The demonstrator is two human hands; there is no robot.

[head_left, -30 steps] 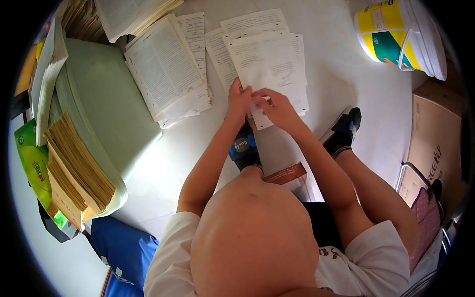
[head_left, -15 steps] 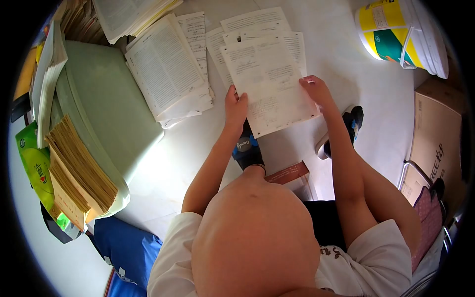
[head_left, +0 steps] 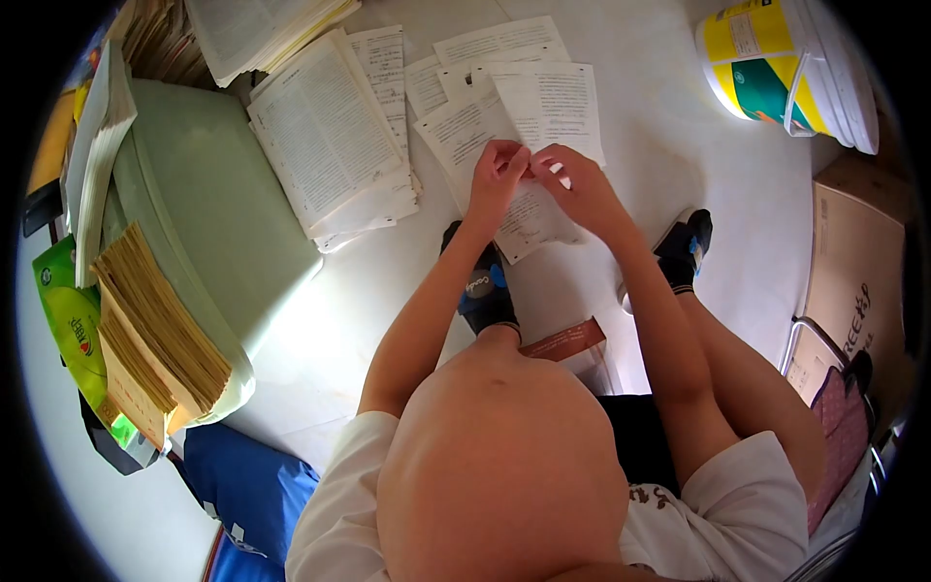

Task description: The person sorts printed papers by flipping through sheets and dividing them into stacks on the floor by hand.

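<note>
My left hand [head_left: 497,182] and my right hand [head_left: 582,189] are close together over the loose papers, their fingertips meeting. Each hand's fingers are curled into a pinch; whatever is between them, if anything, is hidden or too small to see. Under the hands lies a sheet with printed and handwritten lines [head_left: 531,221], partly covered by my fingers and wrists. A printed sheet [head_left: 553,102] lies just beyond my fingertips, overlapping several other pages [head_left: 499,39] on the pale floor.
To the left lie a stack of printed papers [head_left: 325,136], a pale green bin lid [head_left: 204,175] and a thick yellowed book [head_left: 160,330]. A white bucket with a yellow and green label [head_left: 766,68] and a cardboard box [head_left: 853,262] stand at the right. My shoes [head_left: 485,286] rest near the papers.
Half a second ago my hands held one sheet by its opposite edges. Both have let go of those edges and come together. My right foot has shifted slightly.
</note>
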